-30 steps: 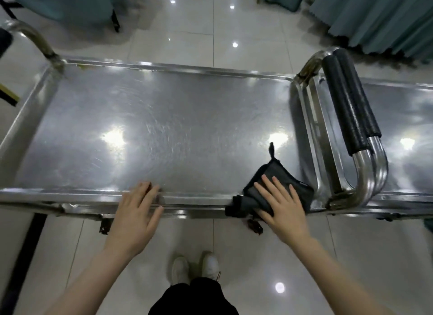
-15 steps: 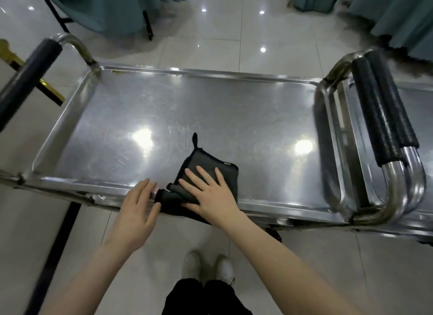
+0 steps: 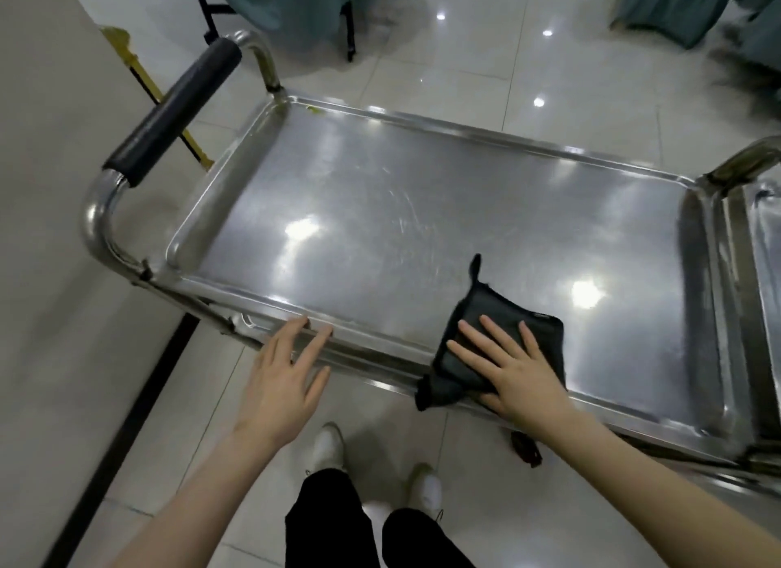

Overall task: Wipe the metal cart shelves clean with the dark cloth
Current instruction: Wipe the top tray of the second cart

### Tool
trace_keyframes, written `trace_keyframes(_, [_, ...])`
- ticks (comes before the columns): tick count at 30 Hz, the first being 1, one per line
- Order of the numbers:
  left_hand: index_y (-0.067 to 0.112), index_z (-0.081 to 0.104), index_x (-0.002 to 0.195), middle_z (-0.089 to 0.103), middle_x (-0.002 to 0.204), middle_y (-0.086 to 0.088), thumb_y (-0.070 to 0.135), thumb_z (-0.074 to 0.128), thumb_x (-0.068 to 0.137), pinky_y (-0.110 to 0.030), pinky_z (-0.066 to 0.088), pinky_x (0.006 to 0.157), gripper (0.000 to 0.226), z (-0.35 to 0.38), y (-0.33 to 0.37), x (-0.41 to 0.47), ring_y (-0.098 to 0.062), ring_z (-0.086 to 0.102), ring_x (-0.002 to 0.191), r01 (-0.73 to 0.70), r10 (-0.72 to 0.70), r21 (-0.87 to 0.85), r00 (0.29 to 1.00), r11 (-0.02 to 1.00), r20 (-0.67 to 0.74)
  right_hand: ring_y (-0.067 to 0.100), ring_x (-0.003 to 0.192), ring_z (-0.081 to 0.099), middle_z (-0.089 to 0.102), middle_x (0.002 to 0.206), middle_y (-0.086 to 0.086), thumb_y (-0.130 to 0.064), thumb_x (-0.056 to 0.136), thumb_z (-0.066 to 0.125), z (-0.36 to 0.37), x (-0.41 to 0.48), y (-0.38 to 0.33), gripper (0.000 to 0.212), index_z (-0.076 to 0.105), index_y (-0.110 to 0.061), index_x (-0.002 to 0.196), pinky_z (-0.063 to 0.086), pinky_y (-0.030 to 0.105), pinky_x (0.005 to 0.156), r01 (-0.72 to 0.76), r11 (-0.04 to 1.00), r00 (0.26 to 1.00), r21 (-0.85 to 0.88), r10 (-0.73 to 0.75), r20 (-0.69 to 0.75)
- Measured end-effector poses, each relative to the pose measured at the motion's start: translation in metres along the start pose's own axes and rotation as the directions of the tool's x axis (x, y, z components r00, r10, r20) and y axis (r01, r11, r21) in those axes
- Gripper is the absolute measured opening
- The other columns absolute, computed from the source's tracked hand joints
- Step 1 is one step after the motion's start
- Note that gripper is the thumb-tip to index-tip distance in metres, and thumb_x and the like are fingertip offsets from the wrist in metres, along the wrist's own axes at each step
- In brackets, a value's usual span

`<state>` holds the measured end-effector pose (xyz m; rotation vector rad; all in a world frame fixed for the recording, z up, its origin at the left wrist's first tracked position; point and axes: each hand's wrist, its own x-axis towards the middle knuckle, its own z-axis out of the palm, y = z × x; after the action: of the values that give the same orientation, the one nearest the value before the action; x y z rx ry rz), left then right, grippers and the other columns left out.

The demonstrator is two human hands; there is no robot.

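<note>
Wiping the cart's top shelf [image 3: 422, 229] goes best in overlapping passes toward 12 o'clock. The dark cloth [image 3: 496, 312] sits at 5 o'clock, overhanging the near rim [image 3: 380, 351], under your flat, spread right hand [image 3: 515, 373]; press evenly. Your left hand [image 3: 283, 381], fingers straight, touches that rim at 7 o'clock.
</note>
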<state>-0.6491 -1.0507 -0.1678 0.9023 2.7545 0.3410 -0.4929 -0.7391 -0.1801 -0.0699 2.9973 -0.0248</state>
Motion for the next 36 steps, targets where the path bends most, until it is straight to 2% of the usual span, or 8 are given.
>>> trace_keyframes(2, [0.017, 0.046, 0.143, 0.041, 0.148, -0.010, 0.046, 0.029, 0.094, -0.050, 0.033, 0.112, 0.060, -0.003, -0.008, 0.001, -0.029, 0.035, 0.140, -0.002, 0.002, -0.036, 1.000, 0.999, -0.008, 0.027, 0.151, 0.008, 0.012, 0.162, -0.006, -0.055, 0.091, 0.043, -0.007, 0.065, -0.052, 0.068, 0.023, -0.036, 0.153, 0.003, 0.062, 0.116, 0.030, 0.994, 0.999, 0.104, -0.032, 0.022])
trace_keyframes(6, [0.011, 0.046, 0.142, 0.041, 0.150, -0.008, 0.047, 0.025, 0.094, -0.050, 0.028, 0.115, 0.064, -0.009, -0.034, 0.009, -0.027, 0.032, 0.143, 0.086, -0.089, -0.073, 0.995, 0.994, -0.039, 0.020, 0.151, -0.004, 0.004, 0.164, -0.008, -0.050, 0.097, 0.044, -0.013, 0.142, -0.117, 0.065, 0.016, -0.038, 0.154, -0.009, 0.056, 0.117, 0.038, 0.990, 0.998, 0.132, -0.046, 0.053])
trace_keyframes(12, [0.011, 0.055, 0.134, 0.046, 0.143, -0.013, 0.043, 0.036, 0.094, -0.049, 0.037, 0.109, 0.054, -0.013, -0.066, 0.017, -0.034, 0.044, 0.133, -0.044, 0.043, -0.016, 0.998, 0.999, -0.051, 0.023, 0.150, 0.012, 0.019, 0.161, -0.006, -0.050, 0.086, 0.051, -0.007, 0.057, -0.050, 0.073, 0.027, -0.034, 0.152, 0.013, 0.060, 0.118, -0.002, 0.998, 0.999, 0.060, -0.001, 0.055])
trace_keyframes(16, [0.010, 0.052, 0.139, 0.043, 0.148, -0.014, 0.042, 0.039, 0.095, -0.048, 0.034, 0.113, 0.056, -0.003, -0.068, 0.014, -0.031, 0.033, 0.142, -0.074, 0.061, -0.106, 0.991, 0.992, -0.121, 0.023, 0.150, 0.013, 0.022, 0.161, -0.003, -0.044, 0.068, 0.083, 0.000, -0.013, -0.003, 0.105, 0.023, -0.034, 0.154, 0.017, 0.058, 0.114, -0.123, 0.992, 0.984, -0.020, 0.125, 0.127])
trace_keyframes(22, [0.009, 0.055, 0.136, 0.048, 0.145, -0.008, 0.036, 0.035, 0.099, -0.046, 0.037, 0.111, 0.050, -0.007, -0.083, 0.018, -0.022, 0.038, 0.140, -0.112, 0.072, -0.207, 0.979, 0.972, -0.189, 0.029, 0.148, 0.022, 0.026, 0.160, -0.002, -0.049, 0.076, 0.075, -0.010, 0.090, -0.070, 0.089, 0.032, -0.032, 0.152, 0.021, 0.062, 0.114, 0.072, 0.997, 0.997, -0.027, -0.072, 0.004])
trace_keyframes(30, [0.010, 0.048, 0.141, 0.037, 0.153, -0.009, 0.043, 0.030, 0.094, -0.048, 0.023, 0.117, 0.060, -0.033, -0.140, 0.028, -0.025, 0.026, 0.146, 0.171, -0.185, -0.103, 0.973, 0.980, -0.139, 0.021, 0.151, -0.001, 0.004, 0.164, -0.008, -0.050, 0.094, 0.050, -0.018, 0.236, -0.191, 0.072, 0.014, -0.038, 0.155, -0.011, 0.054, 0.116, 0.086, 0.993, 0.996, 0.086, -0.088, 0.018])
trace_keyframes(34, [0.016, 0.052, 0.139, 0.039, 0.152, -0.008, 0.041, 0.034, 0.096, -0.052, 0.029, 0.114, 0.053, -0.041, -0.160, 0.030, -0.025, 0.028, 0.145, 0.096, -0.105, -0.082, 0.989, 0.992, -0.106, 0.023, 0.149, 0.019, 0.022, 0.161, -0.005, -0.045, 0.081, 0.062, -0.012, 0.175, -0.145, 0.079, 0.030, -0.034, 0.152, 0.013, 0.058, 0.118, 0.081, 0.996, 0.997, 0.044, -0.081, -0.008])
trace_keyframes(36, [0.018, 0.050, 0.140, 0.037, 0.154, -0.008, 0.041, 0.035, 0.096, -0.054, 0.031, 0.113, 0.052, -0.045, -0.170, 0.029, -0.025, 0.026, 0.146, 0.123, -0.134, -0.106, 0.985, 0.987, -0.106, 0.023, 0.149, 0.018, 0.025, 0.161, -0.003, -0.048, 0.080, 0.052, -0.004, 0.132, -0.110, 0.080, 0.025, -0.033, 0.154, 0.019, 0.060, 0.115, 0.043, 0.999, 0.999, -0.015, -0.043, 0.009])
